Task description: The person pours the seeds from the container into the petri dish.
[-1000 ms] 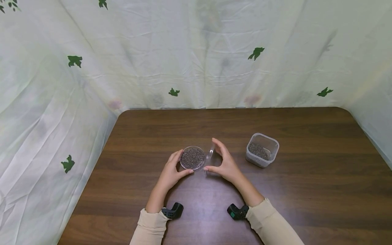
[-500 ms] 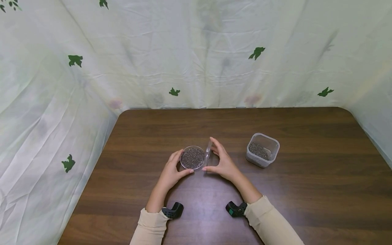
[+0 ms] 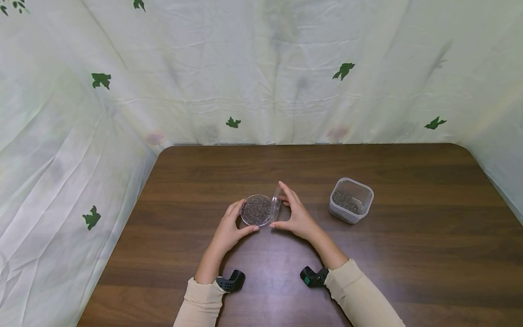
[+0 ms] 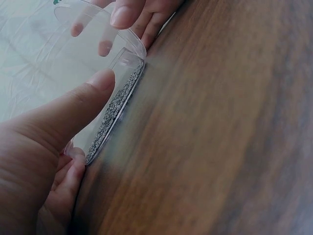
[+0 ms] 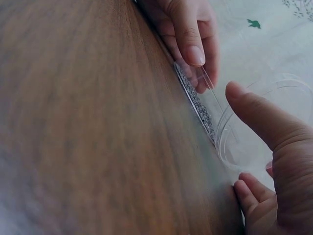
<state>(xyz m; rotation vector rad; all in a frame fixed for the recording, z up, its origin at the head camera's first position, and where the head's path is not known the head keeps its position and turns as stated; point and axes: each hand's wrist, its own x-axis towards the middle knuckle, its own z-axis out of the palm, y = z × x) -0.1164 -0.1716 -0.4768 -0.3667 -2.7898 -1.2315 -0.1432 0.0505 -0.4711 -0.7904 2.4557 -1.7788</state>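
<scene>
A round clear dish (image 3: 256, 211) filled with dark seeds sits on the brown table (image 3: 367, 254) near its middle. My left hand (image 3: 246, 217) grips the dish's rim between thumb and fingers. My right hand (image 3: 281, 205) holds a clear lid (image 3: 276, 205) between thumb and fingers, tilted on edge against the dish's right side. In the left wrist view my thumb (image 4: 83, 105) presses the dish (image 4: 115, 115), and the lid (image 4: 88, 41) stands over its far edge. The right wrist view shows the lid (image 5: 259, 122) behind my thumb, next to the seed-filled dish (image 5: 194, 104).
A square clear tub (image 3: 350, 200) with dark seeds in its bottom stands to the right of my hands. White cloth with green leaf prints (image 3: 261, 72) hangs behind and to the left of the table. Black wrist devices (image 3: 230, 280) sit at my cuffs.
My right hand has moved left with the lid, bringing it from a little way off up against the dish's right edge. The left hand and dish have not moved.
</scene>
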